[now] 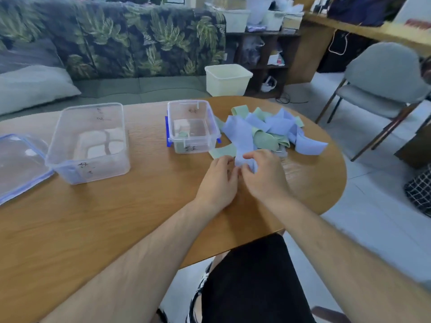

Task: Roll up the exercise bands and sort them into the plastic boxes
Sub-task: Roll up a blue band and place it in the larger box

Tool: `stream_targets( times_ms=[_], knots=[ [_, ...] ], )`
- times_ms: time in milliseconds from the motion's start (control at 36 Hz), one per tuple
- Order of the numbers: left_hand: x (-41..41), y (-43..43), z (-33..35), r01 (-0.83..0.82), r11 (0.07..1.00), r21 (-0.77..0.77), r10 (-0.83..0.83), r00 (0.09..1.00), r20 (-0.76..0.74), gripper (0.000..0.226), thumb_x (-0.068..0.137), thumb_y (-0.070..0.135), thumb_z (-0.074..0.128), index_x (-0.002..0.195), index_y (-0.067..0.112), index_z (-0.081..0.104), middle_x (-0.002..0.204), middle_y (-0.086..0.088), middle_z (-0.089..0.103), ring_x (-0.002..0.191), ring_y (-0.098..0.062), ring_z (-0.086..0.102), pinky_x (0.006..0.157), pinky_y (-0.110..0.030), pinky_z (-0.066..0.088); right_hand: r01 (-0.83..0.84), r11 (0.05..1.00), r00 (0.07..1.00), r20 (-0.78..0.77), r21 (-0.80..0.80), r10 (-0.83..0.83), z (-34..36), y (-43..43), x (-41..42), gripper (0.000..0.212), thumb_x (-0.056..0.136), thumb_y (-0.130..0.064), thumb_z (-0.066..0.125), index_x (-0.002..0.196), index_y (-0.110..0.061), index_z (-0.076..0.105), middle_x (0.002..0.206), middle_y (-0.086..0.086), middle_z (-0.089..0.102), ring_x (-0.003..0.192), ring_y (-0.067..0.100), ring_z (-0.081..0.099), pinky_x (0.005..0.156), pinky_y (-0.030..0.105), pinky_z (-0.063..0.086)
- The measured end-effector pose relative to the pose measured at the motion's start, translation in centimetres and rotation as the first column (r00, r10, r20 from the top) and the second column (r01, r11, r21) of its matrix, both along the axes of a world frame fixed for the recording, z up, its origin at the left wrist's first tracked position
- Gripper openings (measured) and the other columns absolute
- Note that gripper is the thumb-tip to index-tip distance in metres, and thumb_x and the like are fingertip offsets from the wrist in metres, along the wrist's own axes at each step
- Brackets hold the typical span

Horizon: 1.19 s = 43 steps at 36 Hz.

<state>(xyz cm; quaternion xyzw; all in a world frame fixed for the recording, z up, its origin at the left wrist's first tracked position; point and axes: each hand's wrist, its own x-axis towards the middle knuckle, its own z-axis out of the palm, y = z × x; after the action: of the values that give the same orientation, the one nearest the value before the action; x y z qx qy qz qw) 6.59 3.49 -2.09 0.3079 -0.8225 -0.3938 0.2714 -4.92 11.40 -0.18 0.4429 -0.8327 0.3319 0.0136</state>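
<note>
Both the left hand [218, 180] and right hand [263, 176] pinch the near end of the blue band [240, 136], which runs away toward the pile [275, 130].

Lid [18, 164], tabletop's left edge: cut off by the frame.
Handwritten labels, large box [91, 141] and small box [191, 127]: too blurred to read.
Fingertips, left hand [219, 180] and right hand [263, 176]: hidden in folds of blue band [242, 136].
</note>
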Motion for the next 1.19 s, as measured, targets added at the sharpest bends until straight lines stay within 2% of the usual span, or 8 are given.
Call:
stream_targets(
  times_ms=[139, 389, 472, 611, 750, 972, 1111, 1194],
  knots=[
    [-3.2, 0.5, 0.1, -0.019, 0.992, 0.128, 0.008, 0.996, 0.083, 0.041, 0.104, 0.018, 0.047, 0.143, 0.007, 0.047, 0.138, -0.01, 0.058, 0.13, -0.024, 0.051, 0.11, -0.037, 0.04, 0.093, 0.983, 0.981, 0.156, 0.159, -0.118, -0.9, -0.4, -2.4, 0.048, 0.09, -0.037, 0.066, 0.135, -0.02, 0.059, 0.128, 0.001, 0.064, 0.124, 0.029, 0.051, 0.108, 0.04, 0.041],
    [-3.6, 1.9, 0.9, -0.102, 0.912, 0.397, 0.158, 0.981, -0.112, 0.025, 0.103, 0.021, 0.048, 0.124, 0.015, 0.06, 0.117, 0.004, 0.066, 0.111, -0.008, 0.061, 0.097, -0.023, 0.047, 0.119, 0.974, 0.873, 0.488, -0.193, -0.01, -1.0, 0.7, -0.7, 0.032, 0.086, -0.02, 0.071, 0.116, -0.024, 0.062, 0.095, -0.01, 0.067, 0.087, 0.006, 0.065, 0.074, 0.021, 0.051],
    [-1.9, 2.1, 1.6, -0.116, 0.888, 0.446, 0.215, 0.96, -0.179, 0.023, 0.104, 0.032, 0.05, 0.11, 0.015, 0.065, 0.097, 0.011, 0.066, 0.081, 0.012, 0.06, 0.071, -0.005, 0.043, 0.046, 0.947, 0.87, 0.478, -0.318, 0.118, -0.7, 2.0, 1.6, 0.034, 0.086, -0.011, 0.071, 0.118, -0.019, 0.063, 0.096, -0.001, 0.067, 0.081, 0.003, 0.061, 0.071, 0.014, 0.05],
    [2.8, 2.0, 1.3, -0.079, 0.797, 0.599, 0.247, 0.948, -0.203, 0.038, 0.096, 0.048, 0.055, 0.1, 0.012, 0.069, 0.092, -0.006, 0.075, 0.09, -0.025, 0.072, 0.083, -0.044, 0.057, -0.163, 0.906, 0.849, 0.413, -0.39, 0.33, -0.1, 2.7, 5.4, 0.028, 0.083, -0.009, 0.064, 0.109, -0.017, 0.068, 0.089, -0.003, 0.07, 0.078, 0.014, 0.067, 0.068, 0.028, 0.057],
    [8.3, 1.7, 0.3, -0.126, 0.806, 0.579, 0.257, 0.955, -0.15, 0.028, 0.097, 0.03, 0.057, 0.091, 0.002, 0.059, 0.075, 0.001, 0.056, 0.072, -0.011, 0.05, 0.07, -0.035, 0.042, -0.309, 0.864, 0.843, 0.306, -0.397, 0.442, -0.1, 1.5, 9.0, 0.016, 0.085, -0.014, 0.062, 0.098, -0.015, 0.07, 0.074, -0.002, 0.062, 0.063, 0.015, 0.059, 0.06, 0.019, 0.046],
    [12.9, 0.3, 1.1, -0.091, 0.759, 0.645, 0.241, 0.959, -0.147, 0.031, 0.092, 0.035, 0.06, 0.093, 0.004, 0.066, 0.078, -0.007, 0.064, 0.072, -0.02, 0.055, 0.065, -0.036, 0.044, -0.388, 0.805, 0.766, 0.329, -0.448, 0.552, 1.0, 0.5, 13.2, 0.016, 0.089, -0.026, 0.065, 0.103, -0.019, 0.068, 0.074, -0.012, 0.063, 0.058, 0.011, 0.06, 0.058, 0.026, 0.047],
    [14.7, -1.3, 3.1, -0.139, 0.649, 0.748, 0.432, 0.877, -0.212, 0.049, 0.093, 0.038, 0.063, 0.105, -0.009, 0.065, 0.082, -0.017, 0.067, 0.066, -0.025, 0.059, 0.057, -0.031, 0.045, -0.577, 0.706, 0.595, 0.38, -0.411, 0.708, 2.5, 0.6, 14.4, 0.064, 0.08, -0.018, 0.083, 0.135, -0.02, 0.05, 0.114, -0.004, 0.063, 0.095, 0.015, 0.064, 0.084, 0.02, 0.049],
    [15.8, -2.7, 3.9, -0.206, 0.638, 0.742, 0.485, 0.856, -0.179, 0.04, 0.099, 0.042, 0.057, 0.095, 0.005, 0.072, 0.077, -0.011, 0.068, 0.06, -0.021, 0.056, 0.046, -0.024, 0.039, -0.615, 0.716, 0.641, 0.319, -0.332, 0.698, 2.8, -0.3, 15.2, 0.067, 0.081, -0.002, 0.079, 0.138, -0.017, 0.048, 0.122, -0.007, 0.063, 0.104, 0.008, 0.061, 0.087, 0.015, 0.045]
  ],
)
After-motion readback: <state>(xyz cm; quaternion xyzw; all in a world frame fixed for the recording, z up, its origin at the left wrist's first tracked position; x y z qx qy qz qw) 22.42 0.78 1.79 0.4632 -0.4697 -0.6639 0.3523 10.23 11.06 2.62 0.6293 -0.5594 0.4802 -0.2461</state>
